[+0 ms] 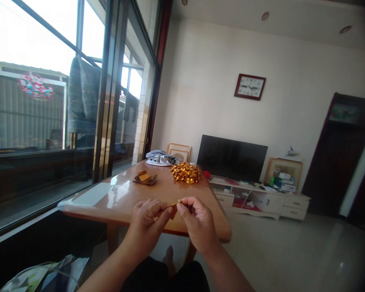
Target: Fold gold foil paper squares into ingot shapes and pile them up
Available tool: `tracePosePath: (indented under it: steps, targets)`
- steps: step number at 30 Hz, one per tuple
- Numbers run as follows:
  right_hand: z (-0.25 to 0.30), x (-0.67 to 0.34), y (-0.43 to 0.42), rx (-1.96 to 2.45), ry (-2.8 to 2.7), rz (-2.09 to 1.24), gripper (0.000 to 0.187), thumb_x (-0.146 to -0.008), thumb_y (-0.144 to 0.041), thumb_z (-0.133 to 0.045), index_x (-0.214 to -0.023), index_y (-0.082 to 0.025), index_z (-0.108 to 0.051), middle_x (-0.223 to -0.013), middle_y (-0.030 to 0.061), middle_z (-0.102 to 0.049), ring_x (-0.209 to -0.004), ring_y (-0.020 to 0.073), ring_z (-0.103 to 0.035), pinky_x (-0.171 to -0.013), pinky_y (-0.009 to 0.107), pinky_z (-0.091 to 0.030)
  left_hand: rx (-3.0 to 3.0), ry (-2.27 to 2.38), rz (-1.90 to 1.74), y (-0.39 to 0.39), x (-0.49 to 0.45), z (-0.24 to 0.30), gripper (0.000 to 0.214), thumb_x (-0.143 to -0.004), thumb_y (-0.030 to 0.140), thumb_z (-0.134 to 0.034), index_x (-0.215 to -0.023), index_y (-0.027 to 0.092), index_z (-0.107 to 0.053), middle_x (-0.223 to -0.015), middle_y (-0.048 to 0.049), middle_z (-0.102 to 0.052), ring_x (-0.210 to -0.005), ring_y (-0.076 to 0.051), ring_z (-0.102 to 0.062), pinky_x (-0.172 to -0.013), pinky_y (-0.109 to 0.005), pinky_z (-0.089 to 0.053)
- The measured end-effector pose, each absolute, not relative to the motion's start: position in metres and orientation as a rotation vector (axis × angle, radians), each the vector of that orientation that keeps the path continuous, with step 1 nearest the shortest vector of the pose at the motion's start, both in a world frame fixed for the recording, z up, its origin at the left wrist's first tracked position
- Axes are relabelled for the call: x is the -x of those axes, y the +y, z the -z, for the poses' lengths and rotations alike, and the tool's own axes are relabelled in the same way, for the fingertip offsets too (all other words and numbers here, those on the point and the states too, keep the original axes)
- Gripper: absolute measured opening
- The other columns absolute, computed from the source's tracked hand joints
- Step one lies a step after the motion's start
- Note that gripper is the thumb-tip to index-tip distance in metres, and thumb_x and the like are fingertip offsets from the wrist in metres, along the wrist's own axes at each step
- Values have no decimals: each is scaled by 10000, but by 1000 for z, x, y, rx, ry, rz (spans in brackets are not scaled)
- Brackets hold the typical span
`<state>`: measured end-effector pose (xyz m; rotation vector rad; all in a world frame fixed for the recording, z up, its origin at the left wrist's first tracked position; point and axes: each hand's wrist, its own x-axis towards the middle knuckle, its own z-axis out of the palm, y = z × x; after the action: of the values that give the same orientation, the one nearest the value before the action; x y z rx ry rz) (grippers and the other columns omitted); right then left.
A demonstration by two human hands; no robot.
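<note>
Between my two hands, over the near edge of the wooden table [124,211], is a small folded piece of gold paper [173,209]. My left hand [150,217] pinches its left side between thumb and fingers. On the other side, my right hand [197,217] pinches the right end, the fingertips of both hands close together. Beyond them on the table lies a loose stack of gold paper sheets [145,177]. To its right sits a heap of shiny folded gold pieces [186,172]. The fingers partly hide the paper I hold.
Folded cloth [161,157] lies at the table's far end. A large window [48,121] runs along the left. A black television [232,157] stands on a white cabinet [270,207] at the back. Bags [48,275] are at the lower left.
</note>
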<state>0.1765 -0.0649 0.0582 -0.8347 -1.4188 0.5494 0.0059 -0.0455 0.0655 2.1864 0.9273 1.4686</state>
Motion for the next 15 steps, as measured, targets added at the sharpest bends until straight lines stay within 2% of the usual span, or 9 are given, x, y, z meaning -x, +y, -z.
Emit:
tracePosePath:
  steps: [5, 11, 15]
  targets:
    - [-63, -188, -67, 849, -1539, -538, 188, -893, -369, -666, -889, -182, -671, -746, 0, -616, -657, 133, -519, -616, 250, -429, -2048, 785, -1292, -46, -3, -66, 311, -929, 438, -588, -791, 193, -721, -757, -40, -691, -747, -183, -608, -733, -278, -440]
    - [-73, -196, -77, 870, -1722, -442, 155, -900, -331, -638, -850, -189, -674, -715, -5, -597, -643, 135, -516, -592, 247, -411, -1838, 654, -1113, -45, -1, -64, 301, -905, 432, -630, -806, 159, -713, -733, -31, -677, -695, -156, -585, -656, -247, -444]
    - [-80, -200, -86, 895, -1828, -375, 141, -911, -300, -608, -845, -197, -679, -732, 4, -635, -663, 145, -551, -604, 252, -418, -1768, 634, -1021, -47, 1, -66, 314, -897, 442, -641, -798, 153, -714, -774, -46, -705, -750, -170, -618, -722, -264, -473]
